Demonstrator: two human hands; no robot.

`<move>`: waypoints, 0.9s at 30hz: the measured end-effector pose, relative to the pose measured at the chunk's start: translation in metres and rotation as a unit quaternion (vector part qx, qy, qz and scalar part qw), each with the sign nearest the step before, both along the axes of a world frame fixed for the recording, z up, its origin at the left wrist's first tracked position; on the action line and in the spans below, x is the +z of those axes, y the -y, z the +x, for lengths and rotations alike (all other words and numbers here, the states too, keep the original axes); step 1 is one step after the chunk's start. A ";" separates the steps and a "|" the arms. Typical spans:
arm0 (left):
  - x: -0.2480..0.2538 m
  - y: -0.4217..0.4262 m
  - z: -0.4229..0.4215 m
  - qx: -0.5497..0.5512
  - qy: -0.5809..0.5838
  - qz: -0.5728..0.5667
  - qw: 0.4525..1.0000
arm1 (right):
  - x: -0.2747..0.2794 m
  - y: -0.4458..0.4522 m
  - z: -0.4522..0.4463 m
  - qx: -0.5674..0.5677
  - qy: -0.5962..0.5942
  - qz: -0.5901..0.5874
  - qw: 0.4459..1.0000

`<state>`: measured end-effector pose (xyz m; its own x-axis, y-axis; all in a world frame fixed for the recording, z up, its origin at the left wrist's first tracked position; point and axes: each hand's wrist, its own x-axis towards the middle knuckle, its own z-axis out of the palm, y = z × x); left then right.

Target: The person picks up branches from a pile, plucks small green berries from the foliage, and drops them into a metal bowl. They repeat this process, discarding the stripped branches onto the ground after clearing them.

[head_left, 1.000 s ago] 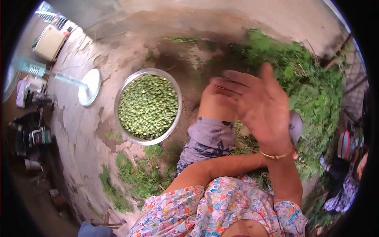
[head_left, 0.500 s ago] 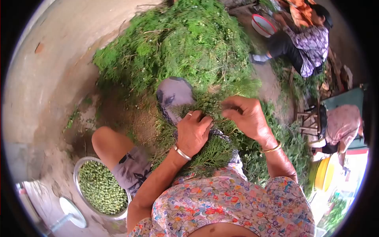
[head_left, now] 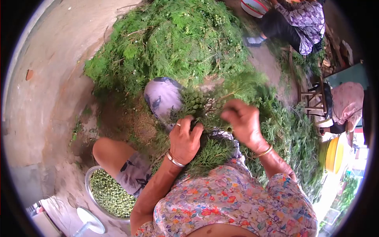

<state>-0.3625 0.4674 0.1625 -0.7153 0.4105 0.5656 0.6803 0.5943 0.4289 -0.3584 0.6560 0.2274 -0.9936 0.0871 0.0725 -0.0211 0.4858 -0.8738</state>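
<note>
My left hand (head_left: 184, 140) is closed around a leafy evergreen branch (head_left: 193, 98) with round green seed cones on it, above my lap. Close to its right, my right hand (head_left: 245, 123) has its thumb and fingers curled together at the twigs; motion blurs the fingertips, and what they pinch is hidden. Just below those fingers shows one small green cone (head_left: 229, 129). More cut sprigs (head_left: 211, 156) lie across my lap.
A big heap of green branches (head_left: 185, 43) rises in front, with more (head_left: 292, 146) along my right. A metal basin (head_left: 88, 183) full of green cones stands at my left. One person (head_left: 304, 23) sits at upper right by a red-rimmed bowl (head_left: 252, 11); another person (head_left: 347, 102) is farther right.
The view has shifted slightly. My right hand has dropped a little, still close to the branch, and the cone cluster shows more plainly. My left hand keeps its hold.
</note>
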 end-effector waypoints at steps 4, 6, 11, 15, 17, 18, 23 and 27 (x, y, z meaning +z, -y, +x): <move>0.001 0.007 0.002 -0.015 0.020 0.006 1.000 | 0.016 -0.044 -0.010 -0.110 0.084 -0.386 0.912; 0.002 0.008 0.001 -0.027 0.023 0.001 0.999 | 0.023 -0.045 -0.008 -0.113 0.103 -0.431 0.889; 0.010 0.017 0.001 -0.078 0.059 -0.032 0.995 | 0.031 -0.016 -0.003 0.007 0.154 -0.260 0.953; 0.018 0.021 0.002 -0.107 0.073 -0.045 0.991 | 0.005 0.021 -0.007 0.094 0.055 -0.020 0.994; 0.017 0.023 0.005 -0.110 0.097 -0.045 0.988 | -0.009 0.027 -0.010 0.101 0.020 0.106 0.989; 0.012 0.023 0.007 -0.101 0.087 -0.057 0.989 | -0.013 0.029 -0.012 0.108 0.003 0.142 0.984; 0.013 0.018 0.008 -0.087 0.036 -0.055 0.994 | -0.022 0.031 -0.014 0.171 -0.086 0.217 0.957; 0.002 0.019 0.008 -0.100 0.064 -0.048 0.992 | -0.028 0.038 -0.014 0.189 -0.101 0.292 0.932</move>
